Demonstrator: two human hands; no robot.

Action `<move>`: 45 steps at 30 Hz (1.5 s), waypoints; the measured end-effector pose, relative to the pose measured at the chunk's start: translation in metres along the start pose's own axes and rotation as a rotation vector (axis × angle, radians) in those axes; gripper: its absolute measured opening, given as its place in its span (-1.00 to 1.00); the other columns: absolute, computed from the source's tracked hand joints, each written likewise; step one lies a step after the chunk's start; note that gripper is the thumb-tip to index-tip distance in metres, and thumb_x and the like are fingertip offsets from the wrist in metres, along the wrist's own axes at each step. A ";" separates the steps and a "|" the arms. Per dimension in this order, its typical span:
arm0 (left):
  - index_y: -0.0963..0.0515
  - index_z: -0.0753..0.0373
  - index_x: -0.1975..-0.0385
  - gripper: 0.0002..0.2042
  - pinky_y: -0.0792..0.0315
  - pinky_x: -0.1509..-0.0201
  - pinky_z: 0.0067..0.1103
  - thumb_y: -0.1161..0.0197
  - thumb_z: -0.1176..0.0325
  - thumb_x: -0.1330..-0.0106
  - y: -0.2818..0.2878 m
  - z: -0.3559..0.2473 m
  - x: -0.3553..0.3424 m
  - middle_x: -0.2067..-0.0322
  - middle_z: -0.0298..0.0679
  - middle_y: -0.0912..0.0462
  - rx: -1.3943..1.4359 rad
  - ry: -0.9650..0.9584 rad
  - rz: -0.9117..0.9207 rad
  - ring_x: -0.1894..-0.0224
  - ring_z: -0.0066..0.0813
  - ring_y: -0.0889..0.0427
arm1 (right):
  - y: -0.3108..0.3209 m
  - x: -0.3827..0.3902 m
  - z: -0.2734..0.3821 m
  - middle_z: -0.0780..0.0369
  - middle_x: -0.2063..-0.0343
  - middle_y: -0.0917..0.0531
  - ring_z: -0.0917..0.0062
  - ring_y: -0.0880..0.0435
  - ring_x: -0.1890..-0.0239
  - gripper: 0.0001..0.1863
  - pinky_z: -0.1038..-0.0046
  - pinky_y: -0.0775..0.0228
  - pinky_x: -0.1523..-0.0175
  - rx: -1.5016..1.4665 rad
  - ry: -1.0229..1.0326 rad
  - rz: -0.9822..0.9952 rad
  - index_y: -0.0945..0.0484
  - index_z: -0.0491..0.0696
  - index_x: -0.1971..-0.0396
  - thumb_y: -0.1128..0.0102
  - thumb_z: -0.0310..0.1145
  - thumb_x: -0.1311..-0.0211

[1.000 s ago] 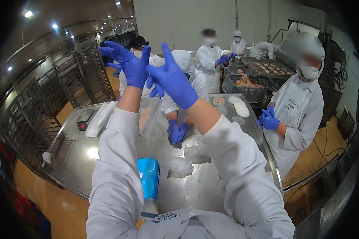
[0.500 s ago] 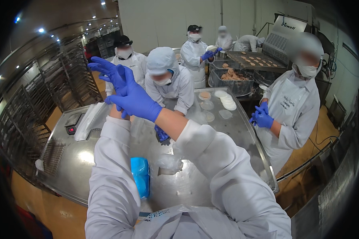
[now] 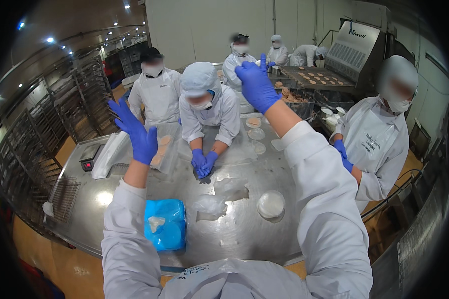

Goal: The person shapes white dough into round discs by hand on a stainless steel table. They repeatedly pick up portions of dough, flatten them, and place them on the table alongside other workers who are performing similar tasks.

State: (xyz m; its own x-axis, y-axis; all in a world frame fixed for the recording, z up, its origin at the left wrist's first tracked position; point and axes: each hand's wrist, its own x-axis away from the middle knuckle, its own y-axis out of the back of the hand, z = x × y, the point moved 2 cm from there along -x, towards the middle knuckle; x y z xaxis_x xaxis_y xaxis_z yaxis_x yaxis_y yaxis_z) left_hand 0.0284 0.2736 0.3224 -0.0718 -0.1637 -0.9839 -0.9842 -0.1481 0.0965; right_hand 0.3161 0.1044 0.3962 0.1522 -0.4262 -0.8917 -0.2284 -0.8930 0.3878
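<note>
My left hand, in a blue glove, is raised over the left part of the steel table with its fingers spread and nothing in it. My right hand, also blue-gloved, is held up higher and to the right. Most of its fingers are curled while one points up, and I see nothing in it. Neither hand touches anything. Below them on the table lie a blue plastic pack with a small crumpled white piece on top, crumpled clear plastic and a stack of round whitish sheets.
Across the table a co-worker leans with gloved hands together. Others stand at far left and right. Pinkish patties lie on plastic. A scale and wire rack sit left. Behind is a conveyor machine.
My hands, crossed together at upper left before, have come apart; the right swung up and right. The round sheets and patties now show. The co-worker at right has lowered their hands.
</note>
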 end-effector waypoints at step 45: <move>-0.19 0.24 -0.29 -0.41 -0.08 -0.32 -0.20 -0.12 0.20 -0.27 0.137 0.007 0.380 -0.30 0.11 -0.14 -0.462 0.520 0.812 -0.23 0.14 -0.21 | 0.035 0.347 0.246 0.20 0.30 -0.48 0.32 -0.52 0.07 -0.79 -0.13 0.15 -0.39 -0.524 -0.059 1.125 -0.45 -0.04 0.26 0.04 -0.57 -0.09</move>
State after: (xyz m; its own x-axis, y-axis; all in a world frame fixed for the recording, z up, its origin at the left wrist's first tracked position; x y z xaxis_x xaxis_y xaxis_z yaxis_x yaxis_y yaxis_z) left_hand -0.1351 0.1982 -0.0392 -0.4932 -0.7591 -0.4250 -0.5080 -0.1453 0.8490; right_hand 0.1246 -0.0388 0.0428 0.0740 -0.9972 -0.0071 0.2091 0.0086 0.9779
